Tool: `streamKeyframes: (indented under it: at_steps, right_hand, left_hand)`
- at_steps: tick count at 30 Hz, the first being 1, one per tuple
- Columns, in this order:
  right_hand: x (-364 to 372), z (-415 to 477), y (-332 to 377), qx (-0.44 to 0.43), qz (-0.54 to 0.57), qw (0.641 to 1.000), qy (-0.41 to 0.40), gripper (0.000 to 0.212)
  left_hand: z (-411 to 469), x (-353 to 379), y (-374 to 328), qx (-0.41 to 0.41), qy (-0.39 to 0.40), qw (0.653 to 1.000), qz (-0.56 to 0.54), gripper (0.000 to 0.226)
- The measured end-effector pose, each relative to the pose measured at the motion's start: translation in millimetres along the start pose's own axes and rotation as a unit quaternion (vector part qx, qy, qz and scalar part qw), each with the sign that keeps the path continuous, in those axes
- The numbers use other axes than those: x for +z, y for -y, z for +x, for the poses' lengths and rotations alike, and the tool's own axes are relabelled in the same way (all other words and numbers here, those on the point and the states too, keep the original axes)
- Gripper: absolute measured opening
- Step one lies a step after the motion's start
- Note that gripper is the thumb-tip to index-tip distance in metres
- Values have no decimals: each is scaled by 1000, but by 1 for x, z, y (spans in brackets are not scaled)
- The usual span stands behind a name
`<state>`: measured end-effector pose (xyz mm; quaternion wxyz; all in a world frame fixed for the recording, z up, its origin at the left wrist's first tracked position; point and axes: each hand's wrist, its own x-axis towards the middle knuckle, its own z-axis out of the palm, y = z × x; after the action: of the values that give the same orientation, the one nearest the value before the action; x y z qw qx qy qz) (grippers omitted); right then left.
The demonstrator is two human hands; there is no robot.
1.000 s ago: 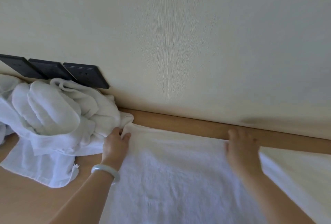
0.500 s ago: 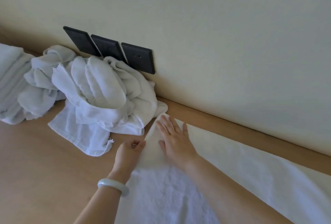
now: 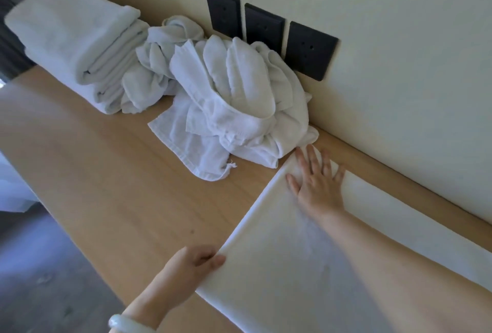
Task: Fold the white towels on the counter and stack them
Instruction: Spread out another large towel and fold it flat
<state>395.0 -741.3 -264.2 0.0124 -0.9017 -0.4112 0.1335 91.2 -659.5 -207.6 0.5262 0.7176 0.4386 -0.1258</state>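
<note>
Towels in a folded stack (image 3: 69, 31) are set on the desk (image 3: 119, 186), far beyond and left of the left grip (image 3: 190, 266). A crumpled heap (image 3: 239, 98) is piled beyond that grip, just beside the fingertips of the right grip (image 3: 318, 189). The flat towel (image 3: 279, 266) is pinched at its near corner by the left grip's curled fingers and pressed at its far corner under the right grip, fingers straight and spread.

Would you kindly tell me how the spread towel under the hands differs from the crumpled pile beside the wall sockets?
The spread towel lies flat with straight edges; the crumpled pile is heaped in twisted folds. The right hand presses the spread towel and the left hand pinches its corner; neither holds the crumpled pile. Both are white, on the wooden counter.
</note>
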Motion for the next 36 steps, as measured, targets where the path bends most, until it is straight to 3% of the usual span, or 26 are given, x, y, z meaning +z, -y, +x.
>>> streamKeyframes:
  at_steps: [4, 9, 11, 12, 15, 17, 20, 23, 26, 28, 30, 33, 36]
  right_hand:
    - [4, 0, -2, -17, -13, 999, -26, 73]
    - [3, 5, 0, -7, -17, 1000, -2, 70]
    - [-1, -2, 6, -1, 12, 1000, 5, 67]
    - [-2, -13, 13, -11, 26, 999, -21, 65]
    - [11, -76, 39, -30, 59, 990, -122, 59]
    - [34, -133, 52, -30, 94, 985, -139, 55]
    - [61, -209, 26, -22, 63, 992, -109, 55]
    - [65, -263, -59, 109, 21, 988, -109, 56]
    - [61, -314, -143, 283, 13, 957, -69, 64]
    - [60, -334, -166, 332, 26, 942, -50, 70]
    - [57, -336, -157, 309, 25, 949, -61, 71]
    - [63, -328, -112, 190, 31, 977, -88, 59]
    - [68, -340, -113, 139, 53, 984, -93, 57]
  left_hand:
    - [1, 8, 16, 1, -118, 992, 42, 33]
    - [6, 17, 4, -4, -189, 975, 117, 20]
    - [0, 30, -8, 90, -289, 929, 213, 12]
    - [0, 41, -16, 146, -306, 906, 253, 26]
    - [19, 77, -34, 301, -231, 870, 315, 55]
    - [38, 91, -29, 310, -170, 867, 351, 60]
    - [52, 94, -7, 298, -158, 849, 408, 59]
    - [54, 94, -7, 296, -164, 847, 409, 60]
    - [53, 101, -9, 283, -184, 846, 413, 60]
    - [47, 113, -19, 259, -192, 855, 406, 62]
    - [30, 148, -44, 301, -180, 843, 407, 63]
    - [-6, 229, -74, 454, -82, 777, 428, 60]
    - [-16, 273, -75, 486, -31, 742, 462, 59]
